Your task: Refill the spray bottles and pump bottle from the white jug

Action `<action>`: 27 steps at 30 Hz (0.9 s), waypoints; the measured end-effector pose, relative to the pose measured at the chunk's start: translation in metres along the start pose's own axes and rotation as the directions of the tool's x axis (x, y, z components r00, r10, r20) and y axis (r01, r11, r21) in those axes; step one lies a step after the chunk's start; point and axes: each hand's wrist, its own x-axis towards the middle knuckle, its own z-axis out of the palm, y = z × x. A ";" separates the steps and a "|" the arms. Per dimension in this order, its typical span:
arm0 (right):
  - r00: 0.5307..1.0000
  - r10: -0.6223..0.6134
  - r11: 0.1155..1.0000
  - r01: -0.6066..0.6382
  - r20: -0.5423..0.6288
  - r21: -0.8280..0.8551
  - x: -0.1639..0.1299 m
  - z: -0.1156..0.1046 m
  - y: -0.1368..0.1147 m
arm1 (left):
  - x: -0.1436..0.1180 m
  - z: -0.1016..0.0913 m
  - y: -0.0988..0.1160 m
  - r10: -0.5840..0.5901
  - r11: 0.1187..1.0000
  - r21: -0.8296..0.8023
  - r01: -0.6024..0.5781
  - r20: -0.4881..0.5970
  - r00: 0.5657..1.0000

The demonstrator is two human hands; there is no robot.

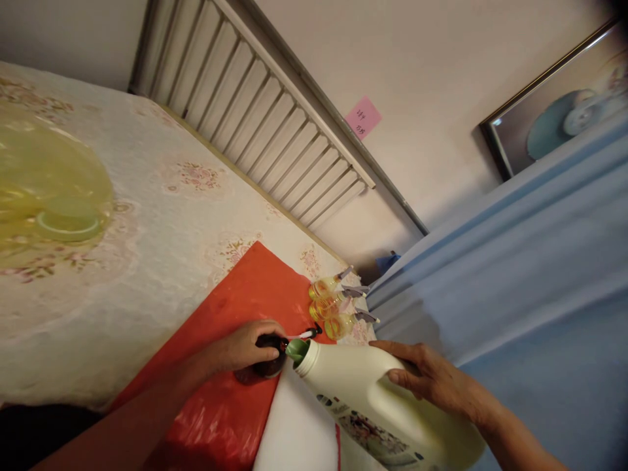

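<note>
My left hand (250, 347) is wrapped round a small dark bottle (269, 367) standing on a red plastic sheet (230, 307). With my right hand (426, 376) I grip a large cream jug (363, 392) with a printed label, tipped on its side toward the left. Its green spout (297, 350) meets the mouth of the dark bottle; whether liquid is flowing I cannot make out. Just beyond the two lies a black pump top (312, 332) with a white tube. The jug hides part of the sheet's right side.
Three clear bottles (326, 307) of yellow liquid with grey spray heads stand past the red sheet. At left is a transparent yellow basin (53, 190) on the flowered tablecloth (161, 261). A radiator (265, 118) and a blue curtain (530, 261) border the table.
</note>
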 end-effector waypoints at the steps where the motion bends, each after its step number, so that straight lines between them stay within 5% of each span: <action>1: 1.000 -0.004 1.000 0.004 0.004 0.001 0.000 0.000 0.000 | 0.000 0.000 -0.001 0.003 1.000 -0.002 -0.003 0.005 1.000; 27: 1.000 0.013 0.999 -0.013 -0.008 -0.037 0.001 0.000 0.000 | 0.000 0.001 -0.001 -0.027 1.000 0.006 0.027 -0.013 1.000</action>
